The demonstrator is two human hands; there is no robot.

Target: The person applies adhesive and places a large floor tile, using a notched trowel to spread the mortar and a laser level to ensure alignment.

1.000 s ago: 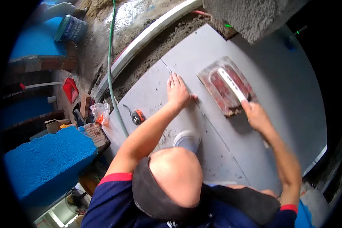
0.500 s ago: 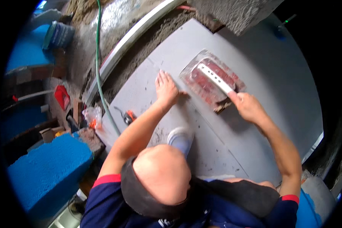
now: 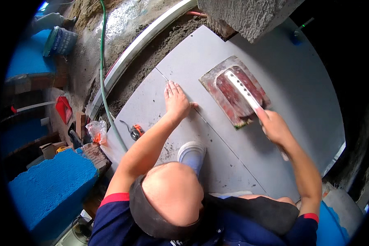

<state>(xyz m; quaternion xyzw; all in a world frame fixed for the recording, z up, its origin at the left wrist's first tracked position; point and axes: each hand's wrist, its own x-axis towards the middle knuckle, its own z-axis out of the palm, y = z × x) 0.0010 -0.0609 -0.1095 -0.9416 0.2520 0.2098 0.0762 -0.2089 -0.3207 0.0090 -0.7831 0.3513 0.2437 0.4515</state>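
My right hand (image 3: 274,127) is wrapped around the end of the white, hole-dotted handle of a hand float (image 3: 221,78). Its rectangular plate is reddish and smeared with grey mortar. The float is over the large grey tile (image 3: 303,110) on the right; whether its whole face touches is hidden. My left hand (image 3: 177,100) lies flat, fingers stretched out, on the neighbouring grey tile (image 3: 180,53) beside the thin joint. Left of that forearm, an orange and black tape measure (image 3: 136,132) rests on the tile.
A green hose (image 3: 103,61) runs along the left beside a curved white strip (image 3: 139,45) and loose mortar (image 3: 151,57). A rough concrete block (image 3: 250,18) juts in at the top. Blue-topped blocks (image 3: 53,176), a bucket (image 3: 61,41) and a plastic bag (image 3: 96,131) are at left.
My right hand has shifted the float slightly to the right over the tile. My left hand stays flat at about the same place. The whole view has shifted a little.
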